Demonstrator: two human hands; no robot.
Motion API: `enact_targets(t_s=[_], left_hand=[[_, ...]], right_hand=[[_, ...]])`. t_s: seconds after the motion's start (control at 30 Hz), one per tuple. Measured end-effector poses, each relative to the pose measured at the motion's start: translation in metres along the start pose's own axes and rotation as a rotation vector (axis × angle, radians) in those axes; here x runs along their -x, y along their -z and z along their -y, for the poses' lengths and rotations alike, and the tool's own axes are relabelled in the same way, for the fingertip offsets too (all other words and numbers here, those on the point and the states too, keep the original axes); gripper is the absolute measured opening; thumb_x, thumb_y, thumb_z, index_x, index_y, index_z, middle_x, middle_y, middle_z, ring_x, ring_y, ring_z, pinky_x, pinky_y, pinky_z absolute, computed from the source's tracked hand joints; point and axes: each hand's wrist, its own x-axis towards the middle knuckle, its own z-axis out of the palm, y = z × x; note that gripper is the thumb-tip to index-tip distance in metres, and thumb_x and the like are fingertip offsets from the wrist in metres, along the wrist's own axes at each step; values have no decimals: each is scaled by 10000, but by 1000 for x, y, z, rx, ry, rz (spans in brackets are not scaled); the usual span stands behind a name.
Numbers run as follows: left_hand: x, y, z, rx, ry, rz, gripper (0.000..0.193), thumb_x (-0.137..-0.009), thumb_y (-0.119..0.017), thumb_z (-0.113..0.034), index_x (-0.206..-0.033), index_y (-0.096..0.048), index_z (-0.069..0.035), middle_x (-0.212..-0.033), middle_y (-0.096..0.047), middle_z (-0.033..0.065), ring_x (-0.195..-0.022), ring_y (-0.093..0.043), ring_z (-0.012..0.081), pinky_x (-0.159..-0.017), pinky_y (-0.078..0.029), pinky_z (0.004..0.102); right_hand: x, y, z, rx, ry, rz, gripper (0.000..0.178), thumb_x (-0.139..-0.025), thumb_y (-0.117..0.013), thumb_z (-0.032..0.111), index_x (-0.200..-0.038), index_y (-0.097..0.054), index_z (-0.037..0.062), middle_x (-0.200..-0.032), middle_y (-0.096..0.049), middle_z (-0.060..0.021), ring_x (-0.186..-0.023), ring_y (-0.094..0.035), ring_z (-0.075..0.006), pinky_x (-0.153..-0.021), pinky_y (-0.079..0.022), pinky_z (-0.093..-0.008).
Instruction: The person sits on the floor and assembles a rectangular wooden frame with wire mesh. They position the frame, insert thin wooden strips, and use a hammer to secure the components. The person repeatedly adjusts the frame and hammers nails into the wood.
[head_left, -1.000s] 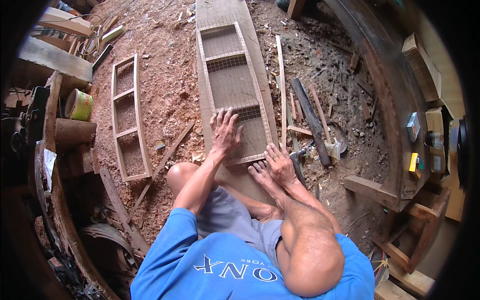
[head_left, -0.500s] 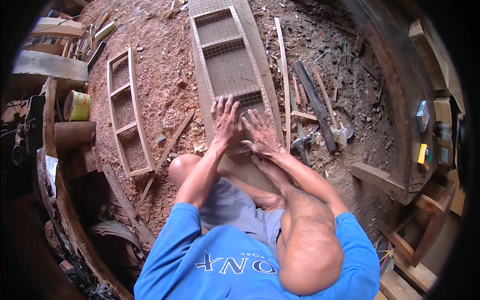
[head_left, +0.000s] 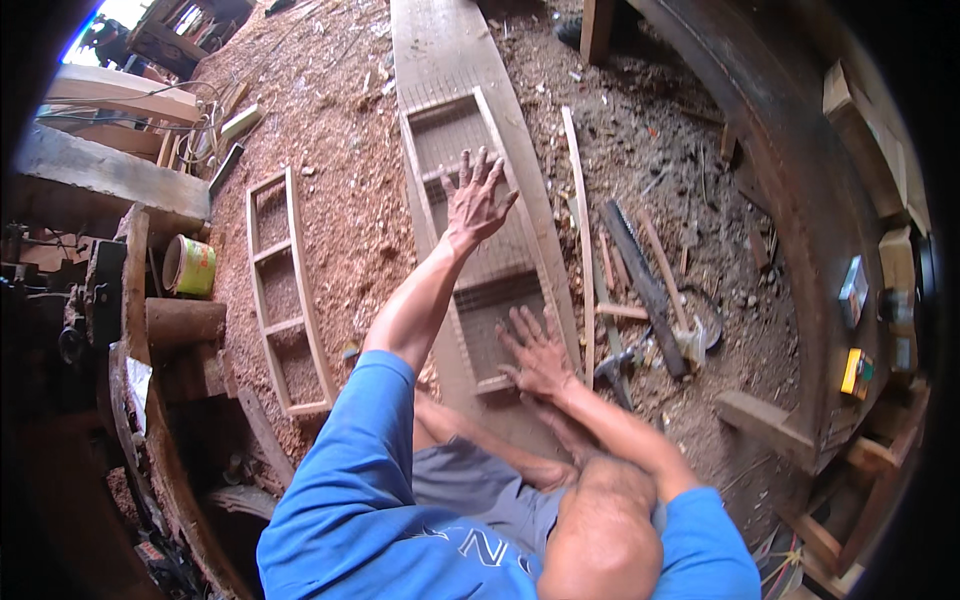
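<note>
A long wooden frame (head_left: 452, 290) with wire mesh over its openings lies lengthwise on a wide flat board (head_left: 436, 40) before me. My left hand (head_left: 478, 205) is spread palm down over the mesh, near the crossbar below the far opening. Closer to me, my right hand (head_left: 540, 352) lies spread at the right side of the frame's near opening. Neither hand grips anything. My bare foot (head_left: 560, 428) is close to the near end of the frame.
A second three-opening wooden frame (head_left: 292, 290) lies on sawdust-covered ground at left. Right of the board are a thin wooden strip (head_left: 580, 220), a dark saw-toothed bar (head_left: 645, 285) and a hammer (head_left: 613, 367). An open can (head_left: 190, 266) stands at far left.
My left hand has moved forward along the mesh, away from my right hand, which stays at the near end. The view has shifted, showing more of the board's far end.
</note>
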Motion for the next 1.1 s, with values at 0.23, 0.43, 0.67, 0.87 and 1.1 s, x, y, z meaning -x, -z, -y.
enact_targets(t_s=[0.23,0.43,0.67,0.87,1.1], left_hand=[[-46,-34,38,-28,94,141,896,-862,-401,-822,-1569,-311,-279,-1671,-169,57,-1537,-67,379,-1131,58,748],[-46,-42,45,-23,84,114,897,-845,-388,-850,-1550,-351,-298,-1665,-197,40,-1531,-115,381,-1116,74,764],[-87,-36,66,34,116,147,916,-849,-385,-843,-1576,-296,-293,-1674,-157,37,-1536,-10,395,-1110,90,765],[-146,-46,97,-57,215,259,1014,-779,-203,-949,-1598,-135,-356,-1681,19,-15,-1522,132,371,-1068,210,747],[-163,-49,118,-58,159,160,966,-803,-316,-908,-1580,-258,-337,-1681,-100,49,-1523,-11,442,-1047,151,810]], right_hand=[[0,2,-3,-44,27,-34,793,-885,-567,620,-1543,-387,215,-1647,-206,-159,-1546,-96,-311,-1229,-5,-582],[0,3,-1,-47,20,-12,813,-896,-555,605,-1570,-321,216,-1655,-171,-160,-1551,-63,-300,-1220,13,-608],[0,9,2,-32,17,25,775,-908,-546,604,-1549,-375,204,-1647,-192,-180,-1548,-79,-322,-1213,9,-620],[-3,18,4,-42,12,69,759,-915,-554,581,-1549,-371,207,-1647,-197,-166,-1548,-82,-308,-1210,10,-631],[-4,20,4,-112,-25,151,767,-924,-550,564,-1567,-327,209,-1661,-160,-144,-1554,-55,-279,-1213,27,-620]])
